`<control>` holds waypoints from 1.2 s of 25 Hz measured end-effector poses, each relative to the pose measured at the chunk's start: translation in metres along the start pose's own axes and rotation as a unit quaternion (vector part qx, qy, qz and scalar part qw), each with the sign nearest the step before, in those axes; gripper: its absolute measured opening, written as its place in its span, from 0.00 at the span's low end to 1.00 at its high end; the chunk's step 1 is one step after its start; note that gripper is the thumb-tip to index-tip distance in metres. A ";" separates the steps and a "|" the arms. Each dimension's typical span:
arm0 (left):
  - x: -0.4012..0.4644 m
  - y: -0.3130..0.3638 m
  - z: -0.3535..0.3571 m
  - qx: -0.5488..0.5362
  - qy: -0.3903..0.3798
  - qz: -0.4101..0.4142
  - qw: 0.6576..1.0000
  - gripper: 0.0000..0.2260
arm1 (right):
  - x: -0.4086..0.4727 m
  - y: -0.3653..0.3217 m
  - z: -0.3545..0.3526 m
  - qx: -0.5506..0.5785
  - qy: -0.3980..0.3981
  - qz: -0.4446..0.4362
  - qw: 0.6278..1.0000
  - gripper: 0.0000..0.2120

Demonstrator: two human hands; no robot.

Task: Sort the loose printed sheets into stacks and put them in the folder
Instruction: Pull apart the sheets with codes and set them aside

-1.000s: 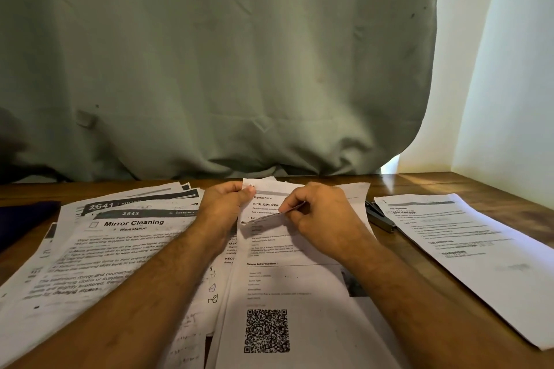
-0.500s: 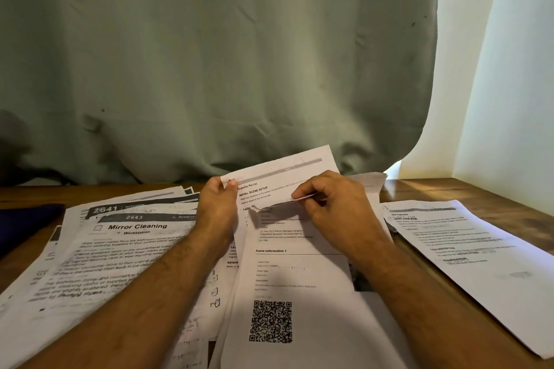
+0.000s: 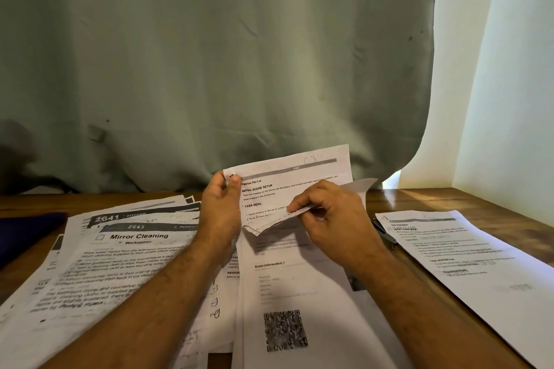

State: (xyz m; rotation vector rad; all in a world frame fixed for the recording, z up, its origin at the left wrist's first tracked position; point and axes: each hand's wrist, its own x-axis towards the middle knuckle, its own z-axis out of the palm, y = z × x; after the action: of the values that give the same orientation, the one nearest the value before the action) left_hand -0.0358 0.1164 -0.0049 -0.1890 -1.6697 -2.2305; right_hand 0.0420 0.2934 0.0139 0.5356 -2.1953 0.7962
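Note:
Both hands hold a torn-off piece of a printed sheet point(image 3: 287, 180) headed "Organize Pot Lid", raised above the table. My left hand point(image 3: 221, 207) pinches its top left corner. My right hand point(image 3: 332, 216) grips its ragged lower edge. Under it lies a sheet with a QR code point(image 3: 287, 329). A spread pile of sheets with "Mirror Cleaning" point(image 3: 120, 257) on top lies to the left. One more printed sheet point(image 3: 479, 266) lies at the right.
A dark blue flat thing point(image 3: 27, 234), possibly the folder, lies at the far left edge. A dark metal tool point(image 3: 385, 234) rests between my right hand and the right sheet. A grey-green curtain point(image 3: 209, 69) hangs behind the wooden table point(image 3: 404, 198).
The folded-down top of the sheet has been lifted upright by both hands and now shows its heading; its ragged lower edge has come up off the QR-code sheet.

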 end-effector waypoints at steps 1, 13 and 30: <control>0.001 0.001 0.000 0.003 0.009 0.006 1.000 0.08 | 0.000 0.000 0.000 0.000 -0.016 0.008 1.000 0.12; -0.005 0.005 -0.004 -0.039 -0.088 -0.040 0.995 0.17 | 0.000 0.005 0.000 -0.003 0.041 -0.006 0.999 0.10; 0.000 -0.002 -0.001 -0.051 -0.052 -0.074 0.995 0.11 | -0.001 0.004 0.003 -0.007 0.094 -0.020 0.995 0.09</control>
State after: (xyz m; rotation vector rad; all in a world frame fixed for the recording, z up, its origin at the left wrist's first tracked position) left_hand -0.0367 0.1158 -0.0074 -0.2176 -1.6725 -2.4586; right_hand 0.0387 0.2948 0.0102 0.4763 -2.0105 0.7774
